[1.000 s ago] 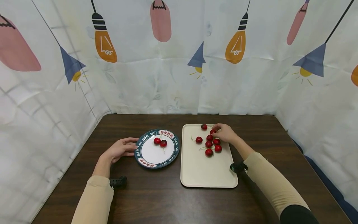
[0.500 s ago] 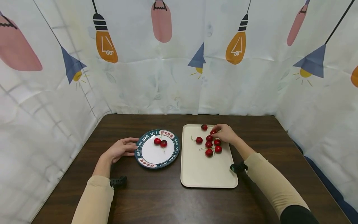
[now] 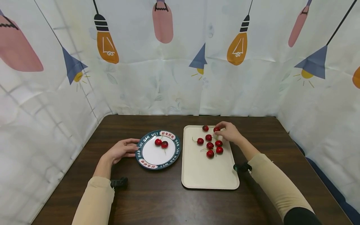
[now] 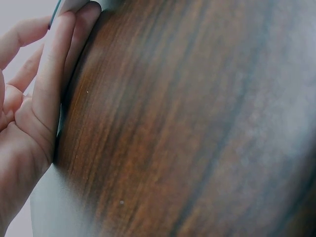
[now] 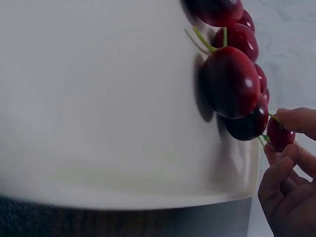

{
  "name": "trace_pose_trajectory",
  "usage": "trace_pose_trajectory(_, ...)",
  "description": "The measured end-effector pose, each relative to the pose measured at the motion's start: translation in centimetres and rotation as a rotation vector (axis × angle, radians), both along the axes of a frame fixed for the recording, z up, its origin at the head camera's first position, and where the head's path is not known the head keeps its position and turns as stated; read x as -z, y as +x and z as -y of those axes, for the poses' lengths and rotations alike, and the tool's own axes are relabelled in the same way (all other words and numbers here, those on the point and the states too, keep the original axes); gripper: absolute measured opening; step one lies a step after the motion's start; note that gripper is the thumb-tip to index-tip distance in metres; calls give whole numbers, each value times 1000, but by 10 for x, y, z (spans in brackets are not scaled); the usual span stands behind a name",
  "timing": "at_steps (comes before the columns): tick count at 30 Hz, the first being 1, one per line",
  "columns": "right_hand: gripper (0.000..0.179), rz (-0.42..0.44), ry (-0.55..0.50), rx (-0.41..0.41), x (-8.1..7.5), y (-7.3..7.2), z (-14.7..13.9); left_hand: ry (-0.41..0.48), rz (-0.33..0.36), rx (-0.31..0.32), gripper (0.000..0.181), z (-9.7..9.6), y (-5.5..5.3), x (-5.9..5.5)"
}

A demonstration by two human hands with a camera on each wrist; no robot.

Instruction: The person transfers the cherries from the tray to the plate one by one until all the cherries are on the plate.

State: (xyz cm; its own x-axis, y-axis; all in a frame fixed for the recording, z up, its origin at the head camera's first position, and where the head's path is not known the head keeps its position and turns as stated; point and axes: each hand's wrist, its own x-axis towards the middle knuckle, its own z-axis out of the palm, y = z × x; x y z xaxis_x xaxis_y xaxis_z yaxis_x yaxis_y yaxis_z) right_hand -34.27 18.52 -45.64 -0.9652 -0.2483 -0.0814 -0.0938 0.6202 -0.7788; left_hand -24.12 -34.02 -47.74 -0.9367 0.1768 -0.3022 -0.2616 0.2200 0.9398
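Note:
My right hand (image 3: 228,132) pinches a red cherry (image 3: 216,129) between thumb and fingers above the far right part of the cream tray (image 3: 197,175). In the right wrist view that held cherry (image 5: 280,136) shows a green stem. Several other cherries (image 3: 210,145) lie on the tray beside and nearer than the hand. To the left, a white plate (image 3: 152,157) with a dark blue lettered rim bears two cherries (image 3: 164,144). My left hand (image 3: 122,150) rests its fairly straight fingers against the plate's left rim; its fingers (image 4: 57,59) touch the edge in the left wrist view.
The dark brown wooden table (image 3: 157,200) carries both plate and tray, side by side with a narrow gap. Behind and at the sides hangs a white patterned curtain (image 3: 135,84). Each wrist wears a black strap with a camera (image 3: 119,182).
My right hand has shifted slightly away and right, bringing a cherry from the cluster toward the tray's far right corner. One neighbouring cherry has moved a little left. The left hand stays put.

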Motion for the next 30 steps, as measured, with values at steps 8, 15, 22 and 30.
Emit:
trace_pose_trajectory(8, 39, -27, -40, -16, -14, 3, 1, -6, 1, -4, 57, 2, -1, 3)
trace_pose_trajectory(15, 38, -39, -82, -75, -26, 12, 16, -18, -6, 5, 58, 2, 1, 4)
trace_pose_trajectory(22, 37, -48, -118, -126, -29, 19, 32, -14, -8, 16, 57, 1, 1, 5)
trace_pose_trajectory(30, 35, -45, -116, -143, -26, 23, 48, -15, -8, 6, 57, 0, 0, 1)
